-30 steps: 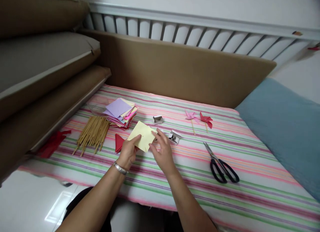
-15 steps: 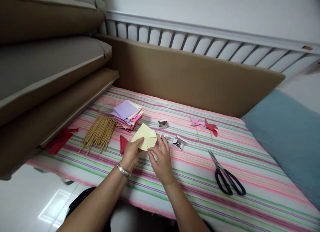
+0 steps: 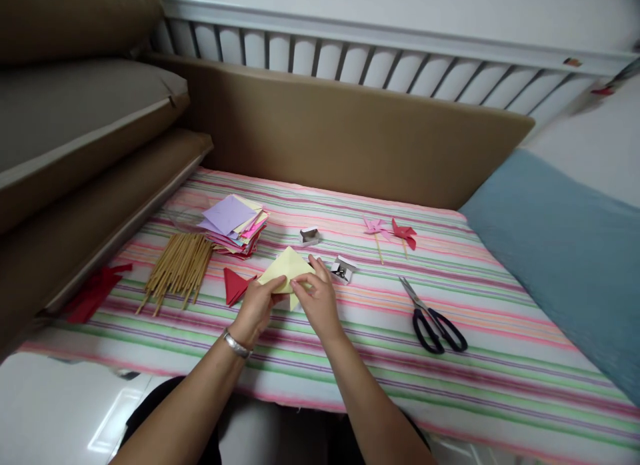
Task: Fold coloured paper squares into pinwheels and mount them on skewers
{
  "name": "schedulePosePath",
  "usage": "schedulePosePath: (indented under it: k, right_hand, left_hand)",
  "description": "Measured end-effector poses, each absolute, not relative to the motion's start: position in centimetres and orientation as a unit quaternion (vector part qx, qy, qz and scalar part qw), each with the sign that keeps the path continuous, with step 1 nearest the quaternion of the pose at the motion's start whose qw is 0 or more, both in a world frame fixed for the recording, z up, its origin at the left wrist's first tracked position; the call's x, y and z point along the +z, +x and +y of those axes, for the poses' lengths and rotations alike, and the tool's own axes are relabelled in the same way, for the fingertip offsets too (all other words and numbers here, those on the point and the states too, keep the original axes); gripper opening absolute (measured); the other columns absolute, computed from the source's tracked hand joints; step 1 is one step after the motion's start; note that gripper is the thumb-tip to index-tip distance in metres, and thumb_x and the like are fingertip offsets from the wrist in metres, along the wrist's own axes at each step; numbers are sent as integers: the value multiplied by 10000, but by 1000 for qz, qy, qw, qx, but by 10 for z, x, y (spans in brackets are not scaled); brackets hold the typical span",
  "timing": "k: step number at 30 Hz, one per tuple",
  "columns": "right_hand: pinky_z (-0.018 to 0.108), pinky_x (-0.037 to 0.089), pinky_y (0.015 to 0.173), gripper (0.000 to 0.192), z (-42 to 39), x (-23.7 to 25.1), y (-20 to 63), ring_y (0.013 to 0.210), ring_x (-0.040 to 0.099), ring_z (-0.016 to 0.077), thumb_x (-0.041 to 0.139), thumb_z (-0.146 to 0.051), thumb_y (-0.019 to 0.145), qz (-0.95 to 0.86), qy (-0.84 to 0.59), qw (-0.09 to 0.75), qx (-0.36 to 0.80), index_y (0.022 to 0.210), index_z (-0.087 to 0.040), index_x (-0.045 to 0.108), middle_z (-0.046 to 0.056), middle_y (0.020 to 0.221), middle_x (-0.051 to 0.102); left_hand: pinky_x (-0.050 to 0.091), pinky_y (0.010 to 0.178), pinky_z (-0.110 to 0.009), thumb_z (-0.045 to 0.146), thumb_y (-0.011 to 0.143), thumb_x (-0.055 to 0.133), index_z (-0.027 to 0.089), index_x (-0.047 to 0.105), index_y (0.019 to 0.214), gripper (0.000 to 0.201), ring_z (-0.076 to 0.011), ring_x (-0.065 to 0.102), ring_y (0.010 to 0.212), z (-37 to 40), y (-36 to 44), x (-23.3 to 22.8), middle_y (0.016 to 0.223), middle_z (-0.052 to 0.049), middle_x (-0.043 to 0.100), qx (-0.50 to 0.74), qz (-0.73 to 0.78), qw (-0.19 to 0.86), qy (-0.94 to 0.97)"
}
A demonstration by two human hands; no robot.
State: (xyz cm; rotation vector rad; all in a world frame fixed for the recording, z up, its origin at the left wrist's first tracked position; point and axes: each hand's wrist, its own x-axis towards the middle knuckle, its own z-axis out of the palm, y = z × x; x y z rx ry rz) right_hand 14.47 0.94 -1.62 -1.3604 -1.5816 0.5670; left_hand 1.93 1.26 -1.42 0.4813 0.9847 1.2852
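Observation:
A pale yellow paper square [image 3: 287,268] is folded over into a triangle shape above the striped cloth [image 3: 350,358]. My left hand [image 3: 257,306] pinches its lower left edge; a silver bracelet sits on that wrist. My right hand [image 3: 319,301] pinches the paper's lower right edge, fingers curled onto the fold. A red folded paper triangle [image 3: 233,285] lies on the cloth just left of my left hand.
A stack of coloured paper squares [image 3: 234,223] and a bundle of wooden sticks [image 3: 177,268] lie at the left. Two small metal boxes [image 3: 343,269] sit near my hands. Two paper pinwheels [image 3: 393,231] and black scissors [image 3: 433,318] lie to the right. A blue cushion [image 3: 555,251] lies at the far right.
The yellow sheet was flat and open a second ago; its corner has been brought over and it is now folded smaller between both hands. The camera view shifted slightly.

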Motion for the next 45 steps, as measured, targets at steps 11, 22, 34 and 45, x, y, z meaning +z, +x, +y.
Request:
schedulePosePath:
  k: [11, 22, 34, 45]
  right_hand:
    - [487, 220, 1068, 61, 11, -17, 144, 1328, 292, 257, 594, -209, 747, -620, -577, 484, 219, 690, -215, 616, 64, 1369, 461]
    - [446, 377, 958, 608, 13, -16, 148, 1042, 549, 265, 692, -190, 614, -593, -583, 481, 278, 1201, -249, 543, 66, 1062, 642]
    - [243, 450, 485, 941, 17, -10, 158, 513, 600, 160, 724, -133, 564, -399, -492, 479, 608, 1402, -242, 310, -50, 640, 668]
    - [239, 433, 501, 995, 20, -11, 158, 511, 582, 149, 741, -181, 545, -370, -477, 497, 624, 1416, -181, 259, -45, 610, 653]
  left_hand:
    - [526, 738, -302, 217, 593, 778, 121, 704, 936, 363, -211, 666, 833, 7, 23, -6, 939, -100, 728, 544, 383, 697, 267]
    - [499, 686, -308, 138, 486, 796, 137, 667, 906, 440, -214, 662, 721, 15, 21, -22, 832, -72, 730, 539, 504, 581, 343]
    - [496, 665, -279, 100, 514, 728, 170, 601, 922, 432, -202, 653, 749, 17, 17, -22, 787, -21, 700, 493, 550, 528, 420]
    - [504, 714, -304, 200, 547, 783, 143, 630, 961, 444, -193, 658, 770, 11, 20, -19, 894, -67, 717, 517, 462, 648, 314]
